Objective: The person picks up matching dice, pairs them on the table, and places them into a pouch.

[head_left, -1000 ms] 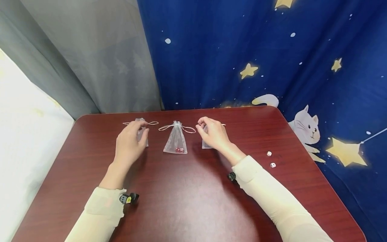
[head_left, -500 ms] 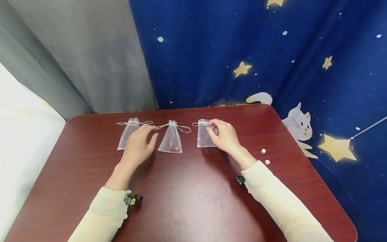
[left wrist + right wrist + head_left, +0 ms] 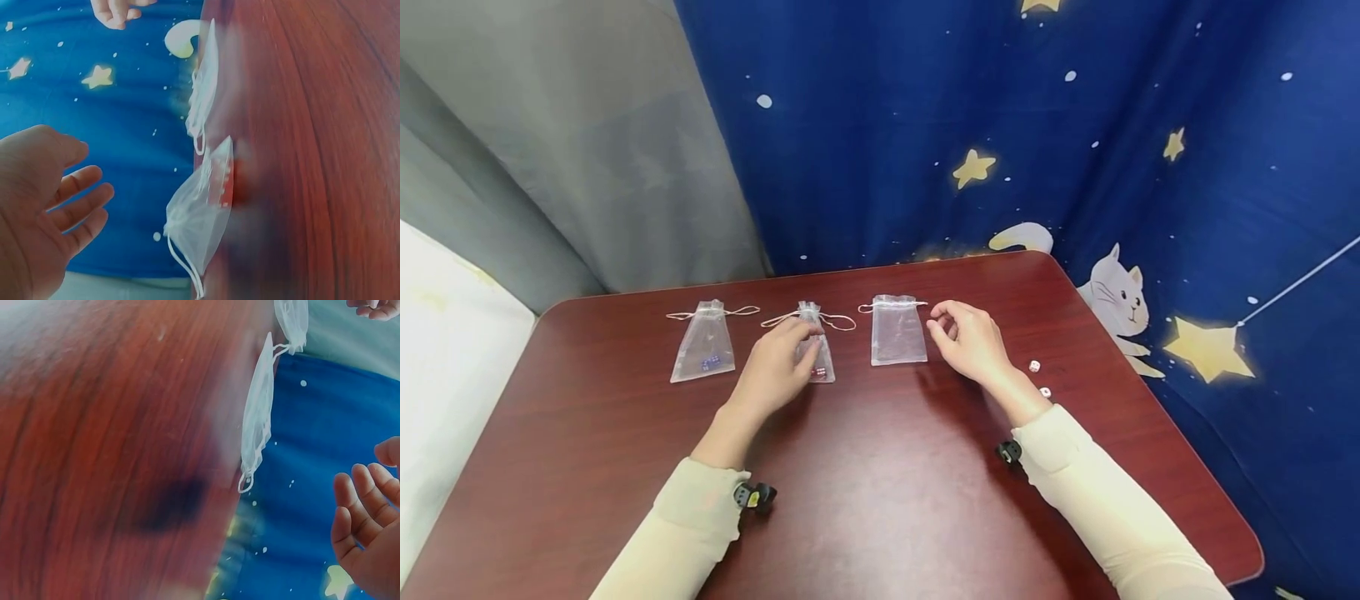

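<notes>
in the head view, three sheer white drawstring bags lie along the worktop's (image 3: pixel 887 508) far edge: the left bag (image 3: pixel 702 337) and middle bag (image 3: pixel 825 354) taper to gathered necks, the right bag (image 3: pixel 898 337) is nearly rectangular. only this view shows blue dice (image 3: pixel 711 362) in the left bag and two white dice (image 3: pixel 1035 366) near the worktop's right edge. the left hand (image 3: pixel 775 364) partly covers the middle bag, which contains red dice (image 3: pixel 818 372); the left wrist view shows it clear of the bag, fingers spread. the right hand (image 3: pixel 972 340) is beside the right bag, its fingers loosely bent and unoccupied in the right wrist view.
</notes>
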### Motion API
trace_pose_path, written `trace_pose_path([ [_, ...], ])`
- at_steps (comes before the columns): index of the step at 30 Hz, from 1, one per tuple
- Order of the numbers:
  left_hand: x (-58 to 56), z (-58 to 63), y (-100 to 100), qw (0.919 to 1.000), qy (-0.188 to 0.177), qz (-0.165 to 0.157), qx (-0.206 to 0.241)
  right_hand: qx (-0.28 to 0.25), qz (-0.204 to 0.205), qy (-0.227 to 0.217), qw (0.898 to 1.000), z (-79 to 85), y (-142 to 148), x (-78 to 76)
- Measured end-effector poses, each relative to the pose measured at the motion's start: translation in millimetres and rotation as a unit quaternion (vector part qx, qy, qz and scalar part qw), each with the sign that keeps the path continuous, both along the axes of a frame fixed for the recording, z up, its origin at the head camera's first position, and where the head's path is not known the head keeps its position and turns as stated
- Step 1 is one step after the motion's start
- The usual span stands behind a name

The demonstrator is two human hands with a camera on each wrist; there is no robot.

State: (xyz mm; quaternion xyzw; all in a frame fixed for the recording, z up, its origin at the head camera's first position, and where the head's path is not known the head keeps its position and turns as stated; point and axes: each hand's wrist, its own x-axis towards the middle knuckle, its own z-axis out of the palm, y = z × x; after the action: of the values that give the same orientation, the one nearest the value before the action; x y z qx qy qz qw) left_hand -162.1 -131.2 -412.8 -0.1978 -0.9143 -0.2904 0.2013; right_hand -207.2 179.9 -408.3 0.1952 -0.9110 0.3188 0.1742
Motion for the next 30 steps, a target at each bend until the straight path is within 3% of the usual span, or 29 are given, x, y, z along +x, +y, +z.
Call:
trace_pose_path([
  [10,-6.3,-12.1,20.1,0.9972,-0.031,-0.047,-0.048,0.006,-0.012,-0.001,1.0,-3.0,15.8,2.3],
  [18,-8.8,-26.5,48.2,0.985,-0.064,-0.117,-0.11,0.013,-0.027,-0.002,1.0,-6.0,31.5,8.1],
  [30,-13.2,-40.7,60.0,0.9757,-0.104,-0.129,-0.144,0.028,-0.044,-0.008,0.999,-12.6,58.4,12.2],
])
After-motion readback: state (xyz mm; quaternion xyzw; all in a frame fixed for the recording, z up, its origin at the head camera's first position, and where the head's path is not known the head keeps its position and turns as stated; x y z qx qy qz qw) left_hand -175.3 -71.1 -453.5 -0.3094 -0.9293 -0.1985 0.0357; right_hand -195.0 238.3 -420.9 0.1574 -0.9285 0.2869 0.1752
